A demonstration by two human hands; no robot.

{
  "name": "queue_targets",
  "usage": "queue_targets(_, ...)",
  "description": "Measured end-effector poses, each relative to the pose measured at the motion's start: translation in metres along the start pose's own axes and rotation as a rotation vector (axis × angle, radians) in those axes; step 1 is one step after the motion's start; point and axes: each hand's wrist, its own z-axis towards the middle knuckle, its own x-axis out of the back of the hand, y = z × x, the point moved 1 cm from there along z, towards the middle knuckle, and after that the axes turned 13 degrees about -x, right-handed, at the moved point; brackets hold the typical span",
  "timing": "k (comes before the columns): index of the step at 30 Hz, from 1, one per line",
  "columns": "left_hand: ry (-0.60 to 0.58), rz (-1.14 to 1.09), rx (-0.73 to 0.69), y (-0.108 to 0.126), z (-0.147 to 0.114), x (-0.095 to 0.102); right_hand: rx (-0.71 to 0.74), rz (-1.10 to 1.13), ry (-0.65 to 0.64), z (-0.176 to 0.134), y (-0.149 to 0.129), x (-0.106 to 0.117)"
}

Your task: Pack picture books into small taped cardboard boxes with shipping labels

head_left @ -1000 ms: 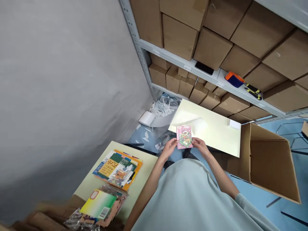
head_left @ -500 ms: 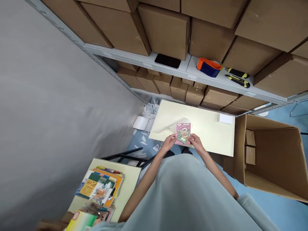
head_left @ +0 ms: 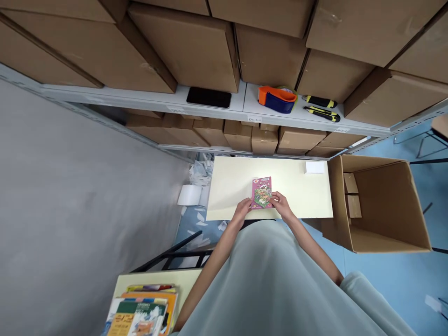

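A small pink picture book (head_left: 262,192), with a colourful garden-like scene on its cover, is held over the near part of the pale table (head_left: 231,186). My left hand (head_left: 242,208) grips its lower left edge. At its lower right, my right hand (head_left: 281,204) pinches the edge, thumb lying on the cover. Whether the book rests on the tabletop or is slightly above it, I cannot tell.
A white block (head_left: 314,168) lies at the table's far right. Beside it stands an open carton (head_left: 388,200). Boxes fill the shelf (head_left: 241,105), with a phone (head_left: 209,97) and cutters (head_left: 322,113) along its edge. Books (head_left: 140,312) are stacked lower left.
The view has turned and shifted, showing more of the shelf. A pale curled sheet behind the book no longer shows on the table. Both hands still hold the book.
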Motion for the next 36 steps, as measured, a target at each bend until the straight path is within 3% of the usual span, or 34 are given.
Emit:
queue_targets(4, -0.076, -0.249, 0.229, 0.007, 0.003, -0.009, 0.019, 0.01, 0.064, -0.004, -0.011, -0.001)
queue_targets(9, -0.199, -0.289, 0.321, 0.013, 0.006, -0.004, -0.012, 0.0, 0.103, -0.004, -0.01, -0.012)
queue_targets(14, -0.268, -0.242, 0.212, 0.015, 0.007, 0.011, -0.001, -0.059, 0.121, -0.009, 0.006, -0.025)
queue_targets(18, -0.201, -0.204, 0.128, 0.017, 0.014, 0.027, -0.051, -0.077, 0.097, -0.012, 0.024, -0.038)
queue_targets(23, -0.141, -0.081, 0.123, 0.025, 0.023, 0.041, -0.111, -0.077, 0.043, -0.002, 0.035, -0.051)
queue_targets(30, -0.22, 0.1, -0.062, 0.059, 0.014, 0.035, -0.047, -0.054, 0.059, 0.01, 0.004, -0.044)
queue_targets(36, -0.256, 0.133, -0.219, 0.091, 0.007, 0.027, 0.047, -0.017, 0.054, -0.005, -0.028, -0.038)
